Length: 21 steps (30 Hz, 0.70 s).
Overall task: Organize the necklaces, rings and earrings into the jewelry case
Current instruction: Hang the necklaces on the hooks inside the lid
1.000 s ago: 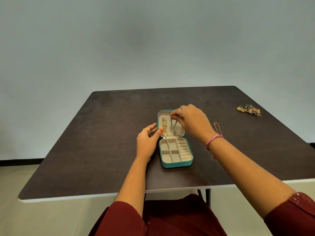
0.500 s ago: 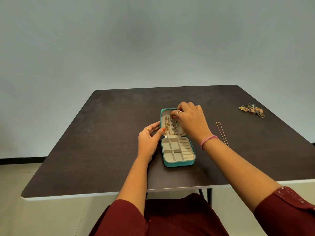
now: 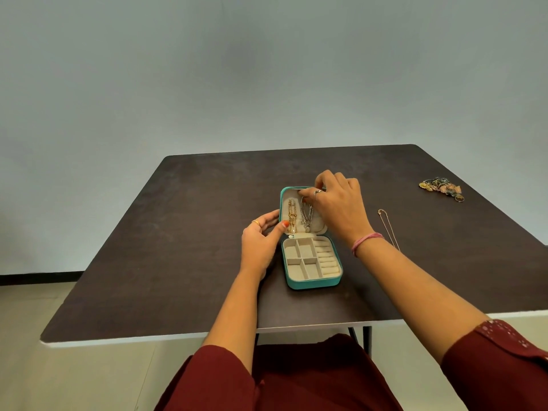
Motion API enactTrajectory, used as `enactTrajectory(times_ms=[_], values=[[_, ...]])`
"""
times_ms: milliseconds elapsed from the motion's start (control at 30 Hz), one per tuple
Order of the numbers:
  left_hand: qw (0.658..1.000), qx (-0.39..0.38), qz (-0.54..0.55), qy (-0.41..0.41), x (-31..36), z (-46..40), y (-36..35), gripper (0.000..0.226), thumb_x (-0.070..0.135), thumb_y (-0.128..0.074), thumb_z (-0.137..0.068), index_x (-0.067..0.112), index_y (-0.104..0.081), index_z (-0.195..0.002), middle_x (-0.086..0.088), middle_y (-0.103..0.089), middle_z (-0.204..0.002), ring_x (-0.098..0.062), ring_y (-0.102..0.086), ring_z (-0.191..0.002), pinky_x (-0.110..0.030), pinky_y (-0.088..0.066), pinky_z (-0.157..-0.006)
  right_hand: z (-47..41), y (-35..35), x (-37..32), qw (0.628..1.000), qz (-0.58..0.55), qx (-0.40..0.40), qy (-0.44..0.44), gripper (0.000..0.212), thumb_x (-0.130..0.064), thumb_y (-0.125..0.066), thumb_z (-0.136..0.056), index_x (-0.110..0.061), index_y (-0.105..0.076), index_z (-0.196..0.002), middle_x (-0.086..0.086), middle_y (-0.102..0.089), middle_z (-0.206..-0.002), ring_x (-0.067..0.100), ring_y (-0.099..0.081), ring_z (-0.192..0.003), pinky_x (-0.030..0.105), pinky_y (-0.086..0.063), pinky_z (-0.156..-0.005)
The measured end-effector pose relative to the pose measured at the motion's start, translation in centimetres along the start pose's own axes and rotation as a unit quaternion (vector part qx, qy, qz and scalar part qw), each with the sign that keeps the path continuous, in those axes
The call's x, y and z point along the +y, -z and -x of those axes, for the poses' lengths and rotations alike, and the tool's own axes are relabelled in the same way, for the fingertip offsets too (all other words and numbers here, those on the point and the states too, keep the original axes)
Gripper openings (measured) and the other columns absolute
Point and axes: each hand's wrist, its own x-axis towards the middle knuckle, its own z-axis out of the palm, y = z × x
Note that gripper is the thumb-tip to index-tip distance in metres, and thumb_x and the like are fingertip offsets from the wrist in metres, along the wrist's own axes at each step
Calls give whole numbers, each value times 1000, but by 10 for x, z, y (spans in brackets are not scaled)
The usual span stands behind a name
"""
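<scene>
A teal jewelry case point(image 3: 314, 282) lies open mid-table, its beige lid flat behind the compartment tray. A gold necklace point(image 3: 292, 215) and a silver necklace point(image 3: 306, 216) hang inside the lid. My right hand point(image 3: 338, 206) is over the lid's top edge, fingers pinching the top of the silver necklace. My left hand point(image 3: 261, 241) rests against the case's left side, thumb touching the lid near the gold necklace. A thin gold necklace point(image 3: 388, 229) lies on the table right of my right wrist. A pile of rings and earrings point(image 3: 441, 187) sits at the far right.
The dark brown table point(image 3: 178, 247) has a pale front edge close to my lap. A grey wall rises behind it. The case's tray compartments and ring rolls hold nothing visible.
My right hand has slid up from the middle of the lid to its top edge, still at the silver necklace. My left hand stays at the case's left side.
</scene>
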Motion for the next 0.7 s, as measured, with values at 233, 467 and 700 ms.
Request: enactTrajectory(times_ms=[233,467,700], values=[[1000,-8,7,4,-1,-1,1,34,10,-68,-87,12,-62,-120,7,-69,-105,3,-65,-97,-14,-53,-79,-11,-2,4,996,-74,37,-28,21,-25,-80,-72,-19,-70,-90,4,-61,-89,24,-58,-75,38,-43,-64],[999,-13,29,14,-3,-2,2,34,7,-68,-86,11,-62,-119,-2,-70,-110,-8,-67,-102,-26,-55,-88,-28,3,12,974,-194,-69,-95,15,-28,-71,-82,-21,-61,-91,-1,-58,-98,18,-56,-92,39,-51,-78],[999,-17,30,19,-3,-2,2,34,7,-68,-86,11,-62,-119,-2,-70,-110,-10,-66,-103,-30,-55,-90,-38,7,13,916,-325,-147,-185,29,-20,-79,-76,-22,-54,-91,-5,-62,-90,13,-63,-86,33,-55,-81]])
